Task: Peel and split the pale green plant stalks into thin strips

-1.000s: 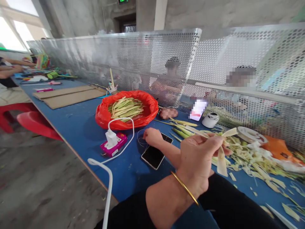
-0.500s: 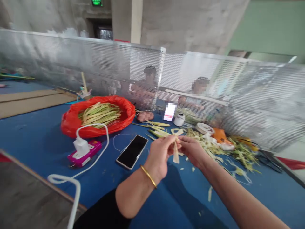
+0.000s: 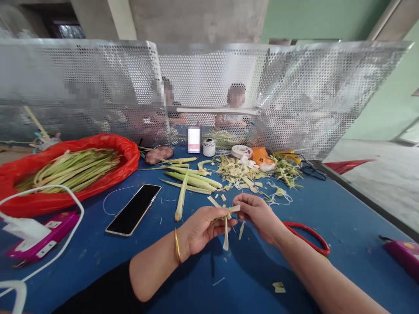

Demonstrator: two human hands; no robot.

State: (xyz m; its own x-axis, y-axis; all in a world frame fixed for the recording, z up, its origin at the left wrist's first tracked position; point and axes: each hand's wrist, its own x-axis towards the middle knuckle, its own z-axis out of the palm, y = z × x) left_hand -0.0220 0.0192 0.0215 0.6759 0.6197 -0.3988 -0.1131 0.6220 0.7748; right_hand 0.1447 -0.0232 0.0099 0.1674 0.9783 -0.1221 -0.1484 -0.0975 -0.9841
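My left hand [image 3: 209, 226], with a gold bangle on its wrist, is closed around a small knot of pale leaf strips [image 3: 225, 233]. One strip hangs down below the fingers and another sticks out at the upper left. Thumb and fingertips of my right hand [image 3: 257, 213] pinch the end of a strip on the right side of the knot. Both hands are held over the blue table [image 3: 196, 283]. Just beyond them lie long green-white leaf pieces [image 3: 194, 179], one of them upright in view [image 3: 181, 198]. The knot's inner folds are hidden by my fingers.
A red bag [image 3: 131, 152] holds many long leaves. A phone [image 3: 133, 210], a magenta power strip [image 3: 46, 237] with a white cable, leaf scraps [image 3: 240, 171], a tape roll [image 3: 242, 151] and a red loop handle [image 3: 322, 246] lie around. Behind a perforated metal screen [image 3: 209, 65] sit people.
My view has turned to the right and the red bag has shifted left in it. Both hands now sit lower in view, still on the leaf strips, with the right hand slightly farther from the left.
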